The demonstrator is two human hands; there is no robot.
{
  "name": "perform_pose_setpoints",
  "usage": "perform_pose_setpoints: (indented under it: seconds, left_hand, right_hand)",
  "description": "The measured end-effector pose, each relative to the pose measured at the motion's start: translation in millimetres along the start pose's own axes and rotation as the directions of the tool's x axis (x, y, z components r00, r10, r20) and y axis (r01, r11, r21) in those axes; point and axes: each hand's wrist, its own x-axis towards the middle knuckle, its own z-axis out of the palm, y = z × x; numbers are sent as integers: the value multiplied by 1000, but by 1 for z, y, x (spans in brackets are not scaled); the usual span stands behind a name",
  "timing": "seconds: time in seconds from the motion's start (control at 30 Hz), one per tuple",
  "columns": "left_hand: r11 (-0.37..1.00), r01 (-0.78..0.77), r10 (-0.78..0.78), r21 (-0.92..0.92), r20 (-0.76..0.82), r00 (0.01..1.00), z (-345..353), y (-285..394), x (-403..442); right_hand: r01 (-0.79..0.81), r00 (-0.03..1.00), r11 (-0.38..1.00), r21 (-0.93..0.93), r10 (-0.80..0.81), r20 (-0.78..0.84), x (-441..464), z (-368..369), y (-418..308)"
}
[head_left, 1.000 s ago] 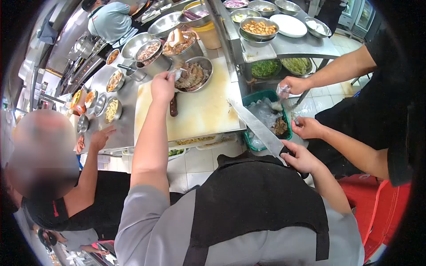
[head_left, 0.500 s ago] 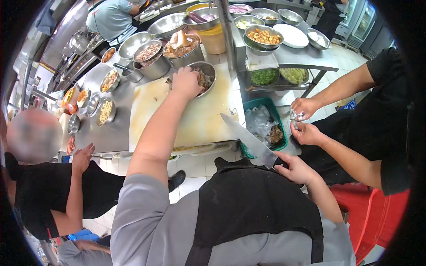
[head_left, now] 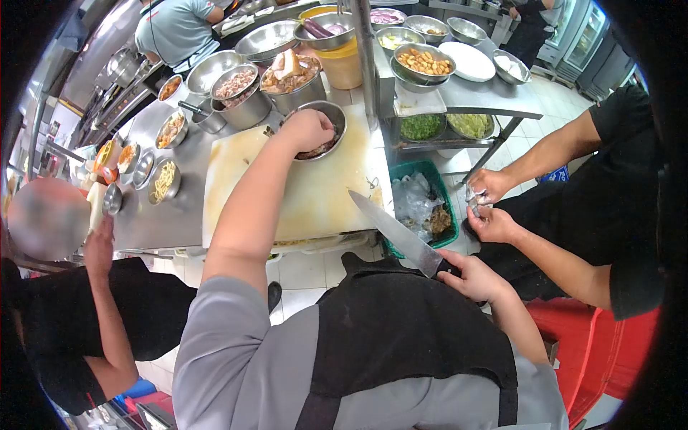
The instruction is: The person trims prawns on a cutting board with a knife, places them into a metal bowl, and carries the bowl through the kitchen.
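Note:
My left hand (head_left: 307, 130) reaches into a metal bowl (head_left: 338, 115) at the far edge of the cutting board (head_left: 251, 201). Its fingers are curled down among dark brownish food pieces (head_left: 315, 152), and what they grip is hidden. In my right hand (head_left: 469, 276) is a kitchen knife (head_left: 401, 233), held by its black handle. The blade points forward and left, with its tip over the board's right front part. A few small scraps (head_left: 372, 183) lie on the board near the tip.
Left of the board stand metal bowls of food, including pale strips (head_left: 165, 180). Pots of meat (head_left: 292, 75) stand behind. A green bin (head_left: 448, 188) with plastic bags is below right. Co-workers stand on both sides; the right one's hands (head_left: 491, 204) hold something small and greyish.
My left hand has curled its fingers deeper in the bowl. The knife stays in my right hand, lowered slightly. The left co-worker's hand has moved up and left.

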Motion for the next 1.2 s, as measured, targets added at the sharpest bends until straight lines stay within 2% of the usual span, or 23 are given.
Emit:
perform_pose_setpoints:
  seconds: [0.03, 0.13, 0.23, 0.33, 0.43, 0.53, 0.73, 0.83, 0.9, 1.03, 1.07, 1.17, 1.2]
  left_hand:
    - [994, 30, -23, -109, 65, 998, -1, 1, 0]
    - [983, 107, -78, -150, 192, 978, 3, 1, 4]
    - [956, 190, -145, -222, 204, 968, 11, -8, 9]
    - [975, 180, -165, -133, 116, 979, 16, -5, 6]
    - [974, 109, -109, 201, -11, 994, 11, 10, 1]
    - [977, 147, -121, 157, -164, 979, 10, 6, 4]
    - [978, 179, -145, 103, -274, 951, -16, 20, -11]
    - [986, 136, -88, 95, -393, 915, -35, 33, -25]
    - [993, 117, -96, 20, -436, 895, -51, 42, -34]
    - [994, 39, -86, -104, -503, 860, -69, 62, -57]
    - [995, 41, -87, -96, -537, 839, -67, 70, -67]
    - [981, -194, 105, -25, -769, 630, -20, 66, -98]
    - [978, -197, 172, 66, -788, 591, 0, 63, -113]
  right_hand:
    - [-3, 1000, 1000, -5, 3, 4, 1, 0, -1]
    - [19, 1000, 999, -40, -19, 0, 3, -1, 2]
    - [18, 1000, 999, -38, -17, 14, 3, -4, -6]
    - [11, 1000, 1000, -3, -11, 27, 3, -4, -7]
    - [36, 999, 999, -9, -36, 20, 4, -4, -5]
    - [36, 999, 999, -7, -36, 40, 5, -5, -7]
    - [71, 996, 997, 9, -71, 50, 11, -5, -1]
    - [105, 993, 994, 6, -105, 59, 14, -5, -1]
    - [145, 987, 989, 23, -146, 72, 18, -5, 2]
    - [89, 991, 994, 61, -95, 97, 19, -9, -2]
    - [46, 992, 996, 79, -54, 112, 18, -11, -4]
    - [60, 992, 997, 47, -64, 111, 17, -13, 7]
    - [41, 992, 998, 45, -46, 117, 17, -14, 10]
